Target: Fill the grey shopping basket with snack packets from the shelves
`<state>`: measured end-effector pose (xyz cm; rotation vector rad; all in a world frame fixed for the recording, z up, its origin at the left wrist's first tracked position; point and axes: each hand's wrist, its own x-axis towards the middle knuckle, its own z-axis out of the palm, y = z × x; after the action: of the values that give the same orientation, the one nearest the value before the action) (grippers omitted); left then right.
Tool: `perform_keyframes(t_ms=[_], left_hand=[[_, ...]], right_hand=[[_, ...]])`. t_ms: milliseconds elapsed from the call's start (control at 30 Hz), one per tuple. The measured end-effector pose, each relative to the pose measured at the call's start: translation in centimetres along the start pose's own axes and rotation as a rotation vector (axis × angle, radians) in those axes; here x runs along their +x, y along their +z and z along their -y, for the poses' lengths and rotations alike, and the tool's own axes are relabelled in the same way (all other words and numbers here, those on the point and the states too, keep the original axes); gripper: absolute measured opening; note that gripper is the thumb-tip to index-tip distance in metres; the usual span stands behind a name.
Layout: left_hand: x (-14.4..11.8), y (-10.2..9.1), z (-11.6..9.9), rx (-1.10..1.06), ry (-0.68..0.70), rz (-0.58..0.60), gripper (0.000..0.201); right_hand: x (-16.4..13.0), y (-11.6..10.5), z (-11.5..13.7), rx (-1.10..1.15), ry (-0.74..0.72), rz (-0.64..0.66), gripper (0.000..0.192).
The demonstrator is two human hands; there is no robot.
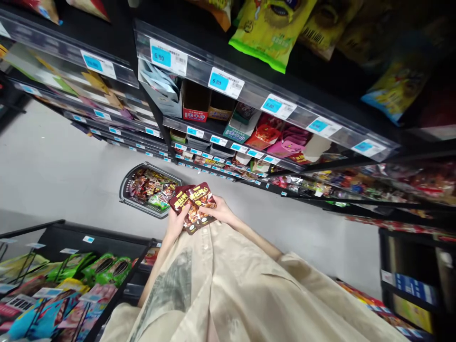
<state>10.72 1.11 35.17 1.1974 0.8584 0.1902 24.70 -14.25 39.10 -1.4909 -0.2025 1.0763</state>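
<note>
In front of my beige shirt, both hands hold dark brown snack packets with yellow lettering and pictures of food. My left hand grips the left snack packet, its thumb lying across the front. My right hand is closed on the right snack packet, which partly overlaps the left one. More dark packet edges show behind them; how many, I cannot tell. Just beyond my left hand, a grey shopping basket stands on the floor, filled with many small packaged snacks.
Tall black shelves with blue-and-white price tags and open snack boxes run along the far side. Yellow snack bags hang over the upper shelf edge. A lower rack of bagged snacks stands at the left. Grey floor lies between.
</note>
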Motion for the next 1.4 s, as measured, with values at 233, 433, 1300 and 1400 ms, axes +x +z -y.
perform_keyframes(t_ms=[233,433,1300,1400], left_hand=[[1.7,-1.2,-1.3,-0.052,-0.022,-0.021,0.068],[2.2,2.4,-5.3,0.211,0.213,0.215,0.072],[-2.2,21.5,-5.7,-0.083,0.179,0.999,0.092],[-2.7,22.6,-3.9,-0.100,0.170,0.953,0.064]], right_hand=[[-0.9,-3.5,2.7,0.258,0.082,-0.291,0.040],[-0.7,-2.1,3.7,0.142,0.021,-0.038,0.060],[-9.3,-15.1,-1.5,0.386,0.072,0.469,0.052],[-10.5,-15.6,-2.5,0.509,0.098,0.409,0.056]])
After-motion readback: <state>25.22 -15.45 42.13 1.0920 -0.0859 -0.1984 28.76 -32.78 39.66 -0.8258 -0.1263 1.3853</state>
